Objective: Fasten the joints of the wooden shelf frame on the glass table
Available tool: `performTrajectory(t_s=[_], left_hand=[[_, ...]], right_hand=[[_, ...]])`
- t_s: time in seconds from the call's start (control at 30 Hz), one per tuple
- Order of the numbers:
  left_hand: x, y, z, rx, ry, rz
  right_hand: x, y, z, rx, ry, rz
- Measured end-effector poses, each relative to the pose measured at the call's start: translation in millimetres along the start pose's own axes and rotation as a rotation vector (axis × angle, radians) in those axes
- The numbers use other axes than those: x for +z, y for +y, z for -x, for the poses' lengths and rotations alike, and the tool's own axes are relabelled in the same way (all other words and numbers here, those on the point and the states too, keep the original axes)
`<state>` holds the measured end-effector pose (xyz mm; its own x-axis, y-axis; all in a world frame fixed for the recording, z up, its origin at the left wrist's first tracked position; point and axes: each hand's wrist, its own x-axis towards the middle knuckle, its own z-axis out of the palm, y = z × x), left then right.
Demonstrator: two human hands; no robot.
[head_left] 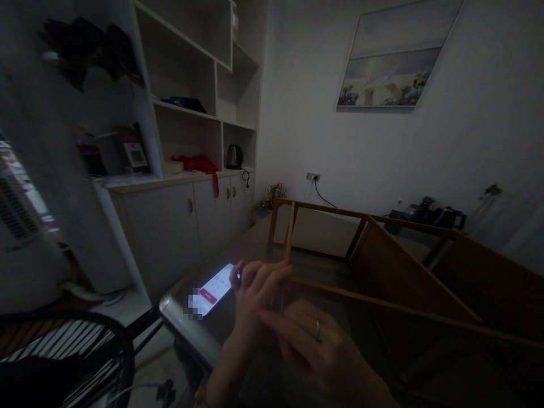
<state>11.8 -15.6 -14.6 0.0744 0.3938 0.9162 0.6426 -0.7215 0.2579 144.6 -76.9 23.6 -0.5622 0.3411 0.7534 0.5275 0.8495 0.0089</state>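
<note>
My left hand (259, 286) is raised over the dark table, its fingers bent together toward the right and the thumb up. Its fingertips overlap the near end of a thin wooden slat in the picture; whether they touch it I cannot tell. Close below, my right hand (317, 340), with a ring on one finger, is closed in a pinch near the left palm. Whatever lies between the two hands is hidden and dim. A brown wooden frame (327, 288) with panels lies on the table to the right. Left of my left hand rests a lit phone (216, 286) with a red button on its screen.
Along the left stands a white cabinet (165, 238) with shelves, a red cloth (198, 164) and an electric kettle (234, 156). A black woven chair (123, 345) is at the lower left. Dark pots (446, 217) are beyond the frame, near a wall socket (313, 177).
</note>
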Motion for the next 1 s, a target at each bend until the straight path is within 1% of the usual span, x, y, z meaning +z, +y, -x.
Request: performTrajectory(t_s=[0.1, 0.2, 0.33, 0.47, 0.57, 0.7, 0.87, 1.0], left_hand=[[1.1, 0.4, -0.6, -0.007, -0.001, 0.013], [1.2, 0.0, -0.9, -0.004, -0.002, 0.017], [-1.6, -1.3, -0.7, 0.011, -0.042, 0.011], [-3.2, -2.2, -0.3, 0.016, -0.048, 0.0], [-1.1, -2.4, 0.5, 0.007, -0.037, -0.003], [1.5, -1.2, 0.9, 0.006, -0.008, 0.006], [0.8, 0.3, 0.6, -0.023, -0.025, 0.032], [0.3, -0.1, 0.6, -0.012, -0.019, 0.014]], right_hand=[[-3.6, 1.6, 0.2, 0.035, -0.064, -0.069], [-2.9, 4.4, 1.5, 0.093, -0.07, -0.11], [0.9, 5.6, 2.5, 0.159, 0.024, -0.013], [4.1, 1.0, 0.6, 0.13, 0.176, 0.131], [8.4, -2.8, -1.5, 0.128, 0.249, 0.152], [18.5, -3.8, -2.1, 0.151, 0.294, 0.104], [25.7, -3.8, -1.1, 0.17, 0.332, 0.078], [21.1, -4.7, -1.2, 0.094, 0.292, 0.163]])
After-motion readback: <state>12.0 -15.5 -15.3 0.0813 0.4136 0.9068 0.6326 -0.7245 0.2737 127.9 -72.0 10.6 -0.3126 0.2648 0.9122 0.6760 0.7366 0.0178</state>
